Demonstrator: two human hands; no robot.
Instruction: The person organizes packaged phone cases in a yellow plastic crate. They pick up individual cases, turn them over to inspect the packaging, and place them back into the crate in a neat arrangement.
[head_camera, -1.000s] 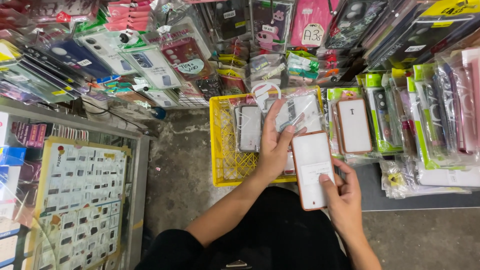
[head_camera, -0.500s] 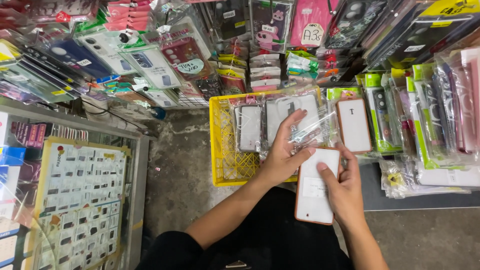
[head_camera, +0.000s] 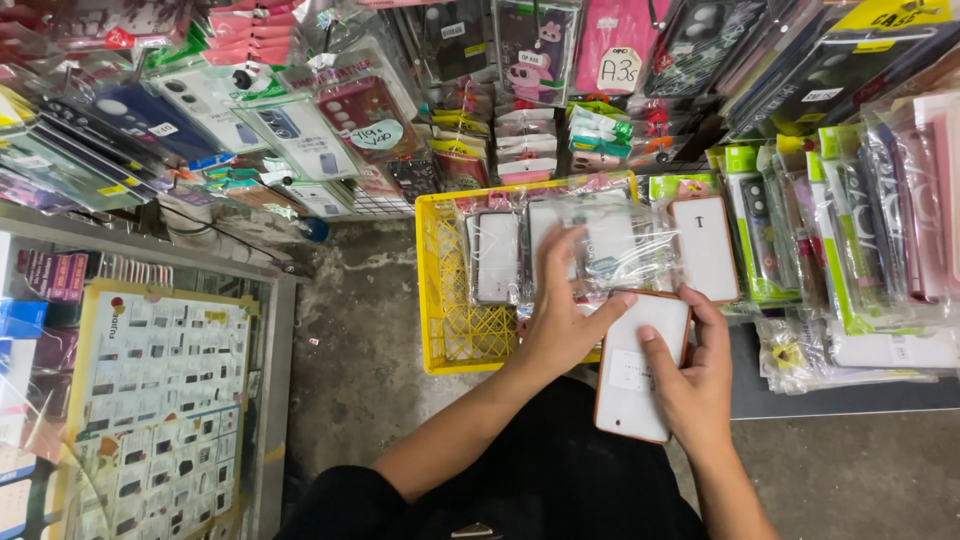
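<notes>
Near the middle: your two hands meet over a yellow basket (head_camera: 447, 300).
Right hand: your right hand (head_camera: 690, 385) sits at about 5 o'clock from the middle. It grips a white phone case (head_camera: 640, 365) with a brown rim. The thumb lies flat on the case front and the fingers curl round its right edge.
Left hand: your left hand (head_camera: 565, 320) sits at 9 o'clock from the white case. Its fingers are spread wide. They press on a clear plastic bag (head_camera: 610, 235) that lies on top of the basket. The thumb tip touches the top edge of the white case.
Basket: it holds more cases wrapped in clear plastic. One white one (head_camera: 497, 257) stands at 10 o'clock from your left hand.
Beside the basket: at 3 o'clock from the bag another white case with a brown rim (head_camera: 705, 248) leans among green packs.
Far left: at 9 o'clock a yellow-edged card of tiny pictures (head_camera: 150, 400) lies under glass.
</notes>
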